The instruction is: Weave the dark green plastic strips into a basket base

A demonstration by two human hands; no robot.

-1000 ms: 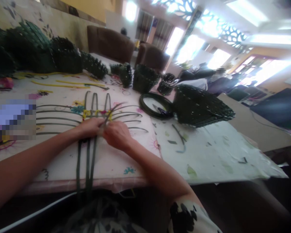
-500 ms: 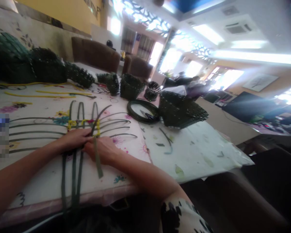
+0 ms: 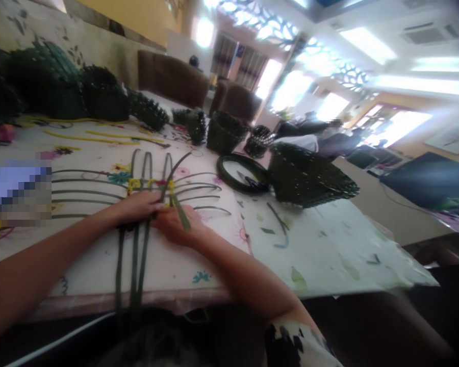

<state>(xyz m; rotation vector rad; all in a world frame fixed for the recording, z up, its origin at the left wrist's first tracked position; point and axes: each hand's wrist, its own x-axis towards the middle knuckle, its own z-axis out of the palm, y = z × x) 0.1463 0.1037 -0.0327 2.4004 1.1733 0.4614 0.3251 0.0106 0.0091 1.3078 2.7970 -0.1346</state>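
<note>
A lattice of crossed dark green weaving strips point(image 3: 136, 252) lies flat on the table, with short yellow ties point(image 3: 133, 184) at its corners. My left hand point(image 3: 139, 207) presses down on the middle of the lattice, fingers closed on the strips at its lower edge. Beside it, my right hand point(image 3: 179, 224) pinches a loose green strip point(image 3: 181, 211) at the right side of the crossing. One end of that strip lies over the back of the right hand. The fingertips of both hands almost meet, and the exact grip between them is hidden.
Dark green woven baskets point(image 3: 311, 176) stand along the back and right. A coil of green strip point(image 3: 222, 178) encircles scissors point(image 3: 248, 179). Strip offcuts point(image 3: 277, 216) and yellow strips point(image 3: 110, 140) lie on the flowered tablecloth point(image 3: 168, 270). Brown chairs point(image 3: 172, 76) stand behind.
The view has swung left, so everything sits further right in the picture. The loose strip's end over my right hand has shifted from hanging down to slanting right. Both hands stay at the lattice.
</note>
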